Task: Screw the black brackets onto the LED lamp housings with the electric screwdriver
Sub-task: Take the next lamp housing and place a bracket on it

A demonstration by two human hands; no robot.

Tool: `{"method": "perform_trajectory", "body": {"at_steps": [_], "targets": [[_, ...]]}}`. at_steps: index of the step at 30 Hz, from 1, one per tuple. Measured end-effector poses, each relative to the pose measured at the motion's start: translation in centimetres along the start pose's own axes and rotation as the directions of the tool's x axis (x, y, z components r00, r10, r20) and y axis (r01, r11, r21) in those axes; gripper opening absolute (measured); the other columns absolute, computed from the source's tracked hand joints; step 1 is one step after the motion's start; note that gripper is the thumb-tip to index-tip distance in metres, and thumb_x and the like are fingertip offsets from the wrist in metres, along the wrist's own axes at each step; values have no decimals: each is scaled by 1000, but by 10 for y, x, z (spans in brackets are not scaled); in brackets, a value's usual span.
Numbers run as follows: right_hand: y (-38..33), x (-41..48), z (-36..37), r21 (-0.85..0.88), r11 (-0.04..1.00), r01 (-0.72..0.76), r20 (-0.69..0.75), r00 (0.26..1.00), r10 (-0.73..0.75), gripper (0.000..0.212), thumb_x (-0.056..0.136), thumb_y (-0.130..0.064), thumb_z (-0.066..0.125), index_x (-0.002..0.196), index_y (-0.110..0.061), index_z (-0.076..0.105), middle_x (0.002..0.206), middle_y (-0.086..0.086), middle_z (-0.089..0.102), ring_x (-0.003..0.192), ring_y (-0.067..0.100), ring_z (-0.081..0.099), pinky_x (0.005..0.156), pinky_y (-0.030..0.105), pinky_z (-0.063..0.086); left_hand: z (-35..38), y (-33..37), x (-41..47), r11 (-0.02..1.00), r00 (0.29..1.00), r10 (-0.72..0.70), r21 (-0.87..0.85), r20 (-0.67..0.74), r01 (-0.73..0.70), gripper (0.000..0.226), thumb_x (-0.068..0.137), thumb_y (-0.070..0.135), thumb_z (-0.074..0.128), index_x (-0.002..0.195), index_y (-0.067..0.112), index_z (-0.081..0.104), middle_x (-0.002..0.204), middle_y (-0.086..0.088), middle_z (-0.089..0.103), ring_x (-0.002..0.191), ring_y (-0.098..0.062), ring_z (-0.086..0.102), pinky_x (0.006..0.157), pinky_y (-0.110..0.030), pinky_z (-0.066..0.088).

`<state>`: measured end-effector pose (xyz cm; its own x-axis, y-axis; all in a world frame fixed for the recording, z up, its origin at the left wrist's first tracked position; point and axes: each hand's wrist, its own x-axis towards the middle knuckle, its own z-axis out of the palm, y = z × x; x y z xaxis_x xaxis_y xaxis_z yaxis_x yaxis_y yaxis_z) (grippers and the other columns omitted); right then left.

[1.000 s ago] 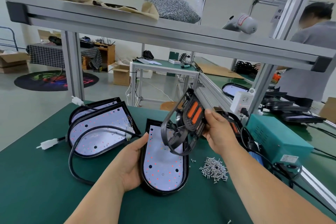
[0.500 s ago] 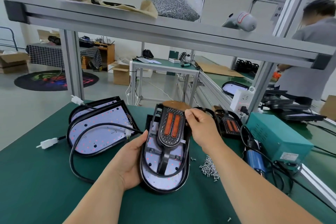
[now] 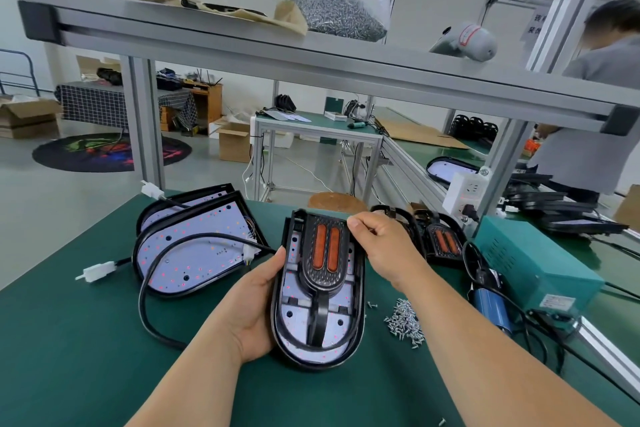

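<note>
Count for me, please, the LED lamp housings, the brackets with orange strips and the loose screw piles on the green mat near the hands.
LED lamp housings: 3
Brackets with orange strips: 2
Loose screw piles: 1
Total: 6

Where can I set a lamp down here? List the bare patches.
Bare: the near-left mat, between the cable and the left arm; also the strip between the arms, nearer than the held lamp. Crowded: the right, with screws, screwdriver and green box; the far left, with stacked lamps.

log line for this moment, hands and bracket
step: bracket laid on housing | left hand: holds housing edge | right hand: pinches bracket top | screws: loose pile | screwdriver: not held
</note>
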<state>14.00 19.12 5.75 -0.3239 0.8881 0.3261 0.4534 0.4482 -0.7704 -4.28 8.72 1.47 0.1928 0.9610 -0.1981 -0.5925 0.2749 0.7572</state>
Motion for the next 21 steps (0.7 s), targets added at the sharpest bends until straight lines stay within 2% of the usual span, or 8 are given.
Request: {"method": "perform_trajectory", "body": {"at_steps": [2,6,9,11,14,18,21], "targets": [[1,-3,3,35,999,10,-8,1000,-9,17,102,-27,53,98,-34,69,96,-15,56,92,-5,51,87,17,36,0,0,1,1000,1000,-3,5,0,3,58,94,52,48,123,6,69,129,-20,65,118,-38,63,98,-47,49],[4,-8,4,111,994,9,15,1000,-10,28,102,-27,54,127,-33,65,121,-19,58,115,-6,50,100,11,31,-2,-1,2,1000,1000,0,9,6,0,62,93,56,49,124,6,68,131,-21,63,120,-39,61,103,-50,45],[5,-11,6,179,984,-21,-24,999,25,22,101,-26,55,113,-38,70,119,-16,66,112,-5,56,95,11,36,-2,-2,1,1000,1000,1,17,2,-1,64,90,58,51,123,7,69,130,-21,63,120,-39,62,101,-50,47],[3,-12,9,294,954,-51,-52,996,70,23,101,-24,56,97,-39,73,106,-18,73,104,-6,62,90,12,40,-1,-2,0,1000,1000,2,18,2,-2,63,89,59,51,122,8,71,129,-21,64,119,-39,62,96,-48,51],[0,-10,14,377,921,-96,-63,990,129,28,101,-19,56,86,-34,74,88,-22,75,89,-11,64,84,13,42,0,-2,0,1000,1000,2,6,1,-2,61,88,58,52,119,9,72,128,-20,65,116,-38,64,88,-46,57],[-4,-9,21,489,865,-113,-142,968,207,28,102,-18,55,83,-26,73,88,-9,74,90,9,64,92,28,48,1,-2,0,1000,1000,-13,9,-5,13,62,85,58,54,115,7,74,124,-21,67,111,-38,67,80,-45,60],[-6,-9,26,437,892,-117,-154,967,202,24,102,-19,54,87,-23,72,96,-1,72,95,17,63,94,32,48,0,-3,2,1000,1000,-12,20,-24,13,62,85,58,54,116,8,74,125,-20,67,113,-37,66,82,-43,59]]}}
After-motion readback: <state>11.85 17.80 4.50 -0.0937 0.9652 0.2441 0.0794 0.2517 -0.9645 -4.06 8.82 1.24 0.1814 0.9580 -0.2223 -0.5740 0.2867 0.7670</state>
